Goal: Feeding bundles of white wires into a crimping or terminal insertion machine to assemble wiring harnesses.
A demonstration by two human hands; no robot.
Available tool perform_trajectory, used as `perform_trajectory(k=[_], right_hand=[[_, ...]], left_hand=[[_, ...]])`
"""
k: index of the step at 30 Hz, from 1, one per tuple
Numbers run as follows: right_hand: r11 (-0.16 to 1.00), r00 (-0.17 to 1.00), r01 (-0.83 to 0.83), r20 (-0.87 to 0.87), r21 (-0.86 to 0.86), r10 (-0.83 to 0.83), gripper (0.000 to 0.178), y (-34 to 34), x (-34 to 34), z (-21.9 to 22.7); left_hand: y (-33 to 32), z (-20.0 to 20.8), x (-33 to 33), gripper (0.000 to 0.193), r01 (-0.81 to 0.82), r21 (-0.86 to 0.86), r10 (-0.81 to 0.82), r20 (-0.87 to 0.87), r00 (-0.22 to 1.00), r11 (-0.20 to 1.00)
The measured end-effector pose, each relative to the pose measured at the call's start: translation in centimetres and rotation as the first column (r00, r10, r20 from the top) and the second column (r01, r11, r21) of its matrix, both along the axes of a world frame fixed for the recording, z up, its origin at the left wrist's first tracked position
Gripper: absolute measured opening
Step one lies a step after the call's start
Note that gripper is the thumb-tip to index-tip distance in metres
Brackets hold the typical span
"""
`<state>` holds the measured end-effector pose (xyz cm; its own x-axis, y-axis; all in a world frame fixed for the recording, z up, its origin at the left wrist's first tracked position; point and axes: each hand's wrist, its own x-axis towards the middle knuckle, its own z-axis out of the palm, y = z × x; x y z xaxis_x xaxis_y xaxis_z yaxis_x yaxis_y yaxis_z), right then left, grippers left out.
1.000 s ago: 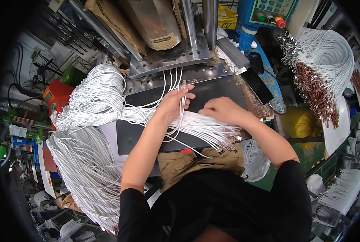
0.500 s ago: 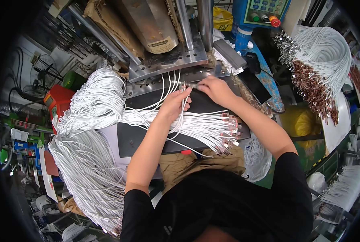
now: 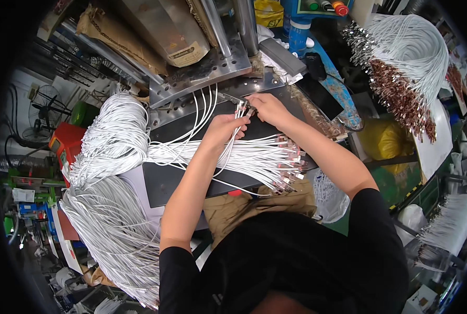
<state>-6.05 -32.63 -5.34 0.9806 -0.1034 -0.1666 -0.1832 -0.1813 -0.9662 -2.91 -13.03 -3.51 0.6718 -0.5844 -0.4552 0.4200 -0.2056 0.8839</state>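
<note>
Your left hand (image 3: 227, 130) holds white cables (image 3: 240, 109); your right hand (image 3: 267, 109), fingers narrowed, is at their far ends (hold cannot be told). 1 fanned cable bundle (image 3: 259, 157) lies nearer.

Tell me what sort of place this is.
Likely a cable workshop: many white cables lie on a dark board, before a press-like steel machine, with another large cable bundle at right.

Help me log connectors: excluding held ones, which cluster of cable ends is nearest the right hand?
The reddish cluster on white cables fanned across the black mat; those on the upper-right coil lie farther from the right hand.
</note>
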Motion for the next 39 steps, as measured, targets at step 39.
perform_trajectory(k=[39], right_hand=[[0.965,0.961,-0.223,0.133,-0.14,0.242,0.045,-2.7,-0.8,-0.3]], left_hand=[[1.4,0.6,1.1,0.022,0.097,0.106,-0.099,0.012,0.995,0.99]])
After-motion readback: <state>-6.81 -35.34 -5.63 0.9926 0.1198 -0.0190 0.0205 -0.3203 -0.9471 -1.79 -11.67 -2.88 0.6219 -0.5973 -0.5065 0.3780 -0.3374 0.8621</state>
